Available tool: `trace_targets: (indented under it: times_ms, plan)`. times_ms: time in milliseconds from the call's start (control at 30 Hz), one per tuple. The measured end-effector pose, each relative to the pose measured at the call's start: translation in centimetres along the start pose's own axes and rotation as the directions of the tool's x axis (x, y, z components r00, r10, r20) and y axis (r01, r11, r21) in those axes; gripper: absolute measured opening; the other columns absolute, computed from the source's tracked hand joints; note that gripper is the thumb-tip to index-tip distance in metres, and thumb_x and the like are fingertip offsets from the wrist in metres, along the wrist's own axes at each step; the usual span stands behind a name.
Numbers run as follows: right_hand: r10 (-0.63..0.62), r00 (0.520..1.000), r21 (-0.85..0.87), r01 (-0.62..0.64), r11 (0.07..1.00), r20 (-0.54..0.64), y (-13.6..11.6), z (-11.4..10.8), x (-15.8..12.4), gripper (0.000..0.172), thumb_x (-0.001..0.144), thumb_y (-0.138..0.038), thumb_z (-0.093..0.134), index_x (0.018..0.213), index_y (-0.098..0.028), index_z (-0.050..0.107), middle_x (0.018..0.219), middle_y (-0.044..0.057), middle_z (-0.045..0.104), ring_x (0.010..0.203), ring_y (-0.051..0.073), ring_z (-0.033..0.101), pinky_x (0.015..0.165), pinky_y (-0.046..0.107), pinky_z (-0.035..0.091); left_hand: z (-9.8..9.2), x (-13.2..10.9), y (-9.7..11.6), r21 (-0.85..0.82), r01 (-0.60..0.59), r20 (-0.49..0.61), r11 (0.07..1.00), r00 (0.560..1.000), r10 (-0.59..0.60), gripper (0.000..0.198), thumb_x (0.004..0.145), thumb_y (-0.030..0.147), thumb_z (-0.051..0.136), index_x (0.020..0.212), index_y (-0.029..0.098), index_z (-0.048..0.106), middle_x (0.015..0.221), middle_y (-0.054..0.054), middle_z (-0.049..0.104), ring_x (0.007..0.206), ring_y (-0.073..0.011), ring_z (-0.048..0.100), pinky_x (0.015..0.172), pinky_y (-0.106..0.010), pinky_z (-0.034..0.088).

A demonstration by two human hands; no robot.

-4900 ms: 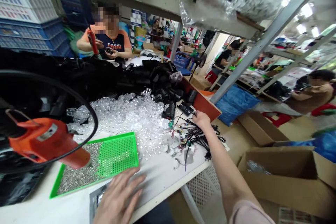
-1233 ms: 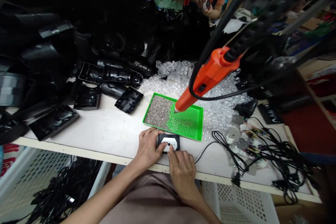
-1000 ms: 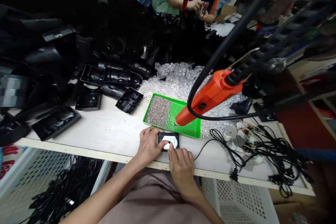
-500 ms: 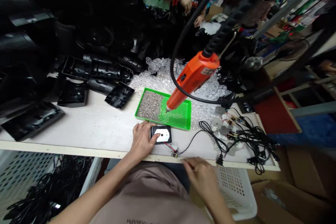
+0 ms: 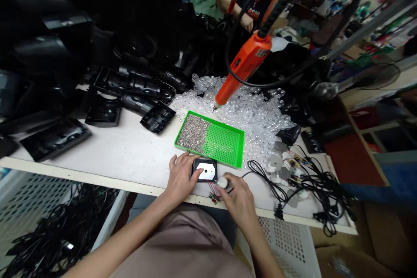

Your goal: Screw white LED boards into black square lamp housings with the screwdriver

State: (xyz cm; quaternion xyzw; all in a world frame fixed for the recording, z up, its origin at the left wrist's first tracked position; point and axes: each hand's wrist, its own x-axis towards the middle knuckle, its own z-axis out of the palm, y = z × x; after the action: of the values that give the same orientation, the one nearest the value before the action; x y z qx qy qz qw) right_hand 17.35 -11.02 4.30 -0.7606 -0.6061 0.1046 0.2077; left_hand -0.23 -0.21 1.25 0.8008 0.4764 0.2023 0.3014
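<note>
One left hand (image 5: pixel 180 178), one right hand (image 5: pixel 239 195), one black plastic housing with a white panel (image 5: pixel 204 169), one small white round part (image 5: pixel 222 181), four more black plastic housing shells (image 5: pixel 158 117), one green perforated tray (image 5: pixel 224 141), one orange corded power tool (image 5: pixel 247 67), two white plastic crates (image 5: pixel 32 208), one electric fan (image 5: pixel 374 76), one co-worker (image 5: pixel 247 4)

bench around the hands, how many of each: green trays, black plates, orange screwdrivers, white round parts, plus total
green perforated tray: 1
black plate with white centre: 1
orange electric screwdriver: 1
white round part: 1
total: 4
</note>
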Motion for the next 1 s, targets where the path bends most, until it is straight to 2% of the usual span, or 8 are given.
trace_targets:
  times_ms: [100, 200, 267, 433, 500, 700, 800, 1000]
  plan:
    - [-0.117, 0.989, 0.019, 0.119, 0.993, -0.091, -0.1, -1.2, 0.8, 0.029, 0.092, -0.033, 0.055, 0.115, -0.017, 0.057, 0.104, 0.008, 0.068, 0.095, 0.019, 0.063, 0.082, 0.031, 0.05, 0.0, -0.2, 0.2, 0.005, 0.005, -0.008, 1.0, 1.0, -0.005, 0.033, 0.091, 0.033, 0.052, 0.122, 0.022, 0.053, 0.122, -0.008, 0.064, 0.127, -0.0288, 0.045, 0.109, -0.054, 0.021]
    - [-0.33, 0.944, -0.103, 0.331, 0.938, 0.026, -0.8, -1.8, 2.7, 0.033, 0.092, -0.035, 0.054, 0.121, -0.019, 0.057, 0.099, 0.008, 0.067, 0.092, 0.019, 0.06, 0.083, 0.031, 0.048, 0.1, -0.4, 0.3, 0.015, 0.001, -0.016, 1.0, 1.0, -0.001, 0.032, 0.092, 0.031, 0.051, 0.123, 0.021, 0.052, 0.122, -0.008, 0.064, 0.127, -0.0283, 0.046, 0.109, -0.053, 0.021]
    - [-0.405, 0.904, -0.238, 0.427, 0.872, 0.136, -1.5, -1.7, 4.0, 0.035, 0.091, -0.037, 0.056, 0.121, -0.021, 0.058, 0.091, 0.006, 0.065, 0.086, 0.019, 0.058, 0.077, 0.031, 0.047, 0.2, -0.5, 0.3, 0.028, -0.006, -0.031, 1.0, 1.0, 0.007, 0.032, 0.093, 0.03, 0.05, 0.124, 0.021, 0.052, 0.123, -0.009, 0.064, 0.127, -0.0282, 0.045, 0.109, -0.053, 0.022]
    - [-0.473, 0.819, -0.427, 0.573, 0.699, 0.324, -3.8, -1.1, 6.0, 0.028, 0.087, -0.034, 0.063, 0.111, -0.021, 0.06, 0.081, 0.004, 0.059, 0.079, 0.02, 0.053, 0.065, 0.032, 0.04, 0.5, -0.6, 0.4, 0.057, -0.03, -0.057, 0.998, 0.998, 0.034, 0.032, 0.094, 0.024, 0.045, 0.125, 0.021, 0.053, 0.122, -0.009, 0.064, 0.126, -0.028, 0.047, 0.109, -0.054, 0.022]
    - [-0.486, 0.794, -0.427, 0.607, 0.671, 0.365, -4.3, -1.0, 6.5, 0.028, 0.085, -0.029, 0.064, 0.111, -0.019, 0.059, 0.08, 0.005, 0.059, 0.079, 0.021, 0.053, 0.063, 0.033, 0.039, 0.5, -0.6, 0.5, 0.058, -0.03, -0.062, 0.998, 0.998, 0.033, 0.033, 0.094, 0.021, 0.043, 0.125, 0.022, 0.053, 0.121, -0.009, 0.064, 0.124, -0.0277, 0.048, 0.108, -0.054, 0.023]
    - [-0.536, 0.715, -0.393, 0.696, 0.601, 0.448, -4.4, -1.3, 7.5, 0.045, 0.083, -0.03, 0.064, 0.125, -0.017, 0.052, 0.084, 0.006, 0.061, 0.08, 0.022, 0.054, 0.066, 0.036, 0.04, 0.6, -0.7, 0.3, 0.052, -0.035, -0.058, 0.998, 0.998, 0.038, 0.034, 0.094, 0.018, 0.04, 0.125, 0.021, 0.054, 0.122, -0.007, 0.064, 0.125, -0.0271, 0.047, 0.108, -0.052, 0.024]
    - [-0.537, 0.72, -0.4, 0.692, 0.601, 0.44, -4.5, -1.3, 7.5, 0.046, 0.083, -0.03, 0.065, 0.125, -0.016, 0.052, 0.081, 0.006, 0.061, 0.078, 0.023, 0.054, 0.065, 0.036, 0.04, 0.6, -0.7, 0.3, 0.053, -0.041, -0.053, 0.998, 0.998, 0.044, 0.034, 0.094, 0.018, 0.039, 0.125, 0.02, 0.053, 0.122, -0.007, 0.064, 0.125, -0.0274, 0.047, 0.107, -0.052, 0.025]
    - [-0.464, 0.797, -0.43, 0.601, 0.674, 0.387, -4.9, -0.4, 6.9, 0.04, 0.084, -0.026, 0.065, 0.123, -0.018, 0.055, 0.081, 0.006, 0.062, 0.081, 0.022, 0.057, 0.064, 0.033, 0.041, 0.2, -0.4, 0.5, 0.065, -0.033, -0.033, 0.997, 0.999, 0.035, 0.034, 0.093, 0.018, 0.039, 0.124, 0.021, 0.054, 0.119, -0.008, 0.066, 0.123, -0.028, 0.048, 0.106, -0.052, 0.026]
